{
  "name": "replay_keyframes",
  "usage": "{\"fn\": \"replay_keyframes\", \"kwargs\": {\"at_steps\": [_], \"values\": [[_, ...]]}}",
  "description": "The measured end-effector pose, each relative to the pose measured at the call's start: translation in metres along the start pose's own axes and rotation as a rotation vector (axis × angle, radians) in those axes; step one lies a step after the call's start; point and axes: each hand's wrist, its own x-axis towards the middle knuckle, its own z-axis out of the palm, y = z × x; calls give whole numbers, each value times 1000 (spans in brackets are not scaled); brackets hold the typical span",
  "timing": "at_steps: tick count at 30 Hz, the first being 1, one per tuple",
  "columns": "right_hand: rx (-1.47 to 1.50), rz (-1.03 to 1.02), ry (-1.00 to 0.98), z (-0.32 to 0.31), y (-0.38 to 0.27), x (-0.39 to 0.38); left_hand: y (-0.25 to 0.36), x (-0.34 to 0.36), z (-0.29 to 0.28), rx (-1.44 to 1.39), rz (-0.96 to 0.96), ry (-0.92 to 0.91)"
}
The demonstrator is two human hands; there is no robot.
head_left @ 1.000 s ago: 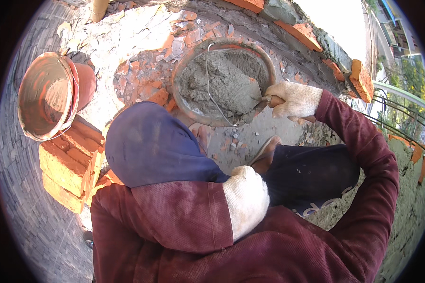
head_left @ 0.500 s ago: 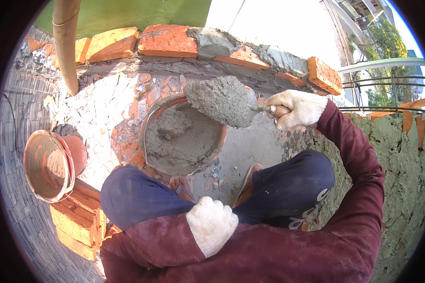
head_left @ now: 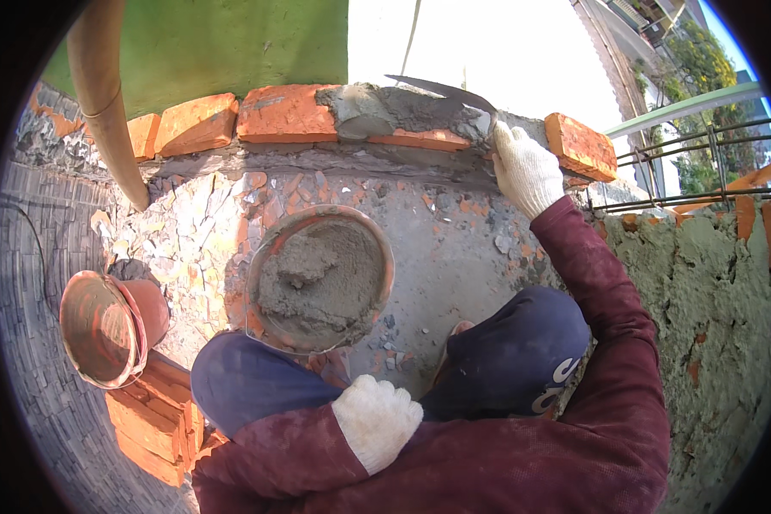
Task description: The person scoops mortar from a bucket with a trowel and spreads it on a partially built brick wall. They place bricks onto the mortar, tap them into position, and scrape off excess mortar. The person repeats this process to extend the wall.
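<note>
My right hand (head_left: pixel 527 171), in a cream knitted glove, is closed round the handle of a trowel at the brick wall. The dark trowel blade (head_left: pixel 445 88) is tilted, seen nearly edge-on, over the top of the brick course. Grey wet mortar (head_left: pixel 424 113) lies on the bricks just below the blade. My left hand (head_left: pixel 377 424), gloved the same, rests in my lap as a fist, and nothing shows in it. In front of my knees stands a bucket (head_left: pixel 387 257) holding grey mortar (head_left: pixel 325 274) with a hollow in its surface.
A tilted orange-brown bucket (head_left: pixel 103 330) lies at left by stacked bricks (head_left: pixel 154 420). A bamboo pole (head_left: pixel 103 111) leans at upper left. One loose-looking brick (head_left: pixel 581 147) stands at the course's right end. Thin metal bars (head_left: pixel 685 158) and a rough mortared wall (head_left: pixel 694 360) are at right.
My right hand has moved forward from beside the bucket to the wall. The heap of mortar on the trowel is gone from view, and fresh mortar lies on the bricks. My left fist stays put.
</note>
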Motion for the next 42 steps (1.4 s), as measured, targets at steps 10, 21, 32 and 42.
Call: {"fn": "replay_keyframes", "kwargs": {"at_steps": [10, 21, 32, 42], "values": [[1149, 513, -554, -44, 8, -37, -4, -1, -8, 37, -11, 27], [1021, 542, -547, -50, -9, -45, -6, -10, -11, -11, -3, 29], [523, 384, -531, -67, 10, -39, -2, -6, -13, 44, 22, 56], [682, 129, -186, 8, -40, -71, -8, -5, -8, 1, 14, 49]]}}
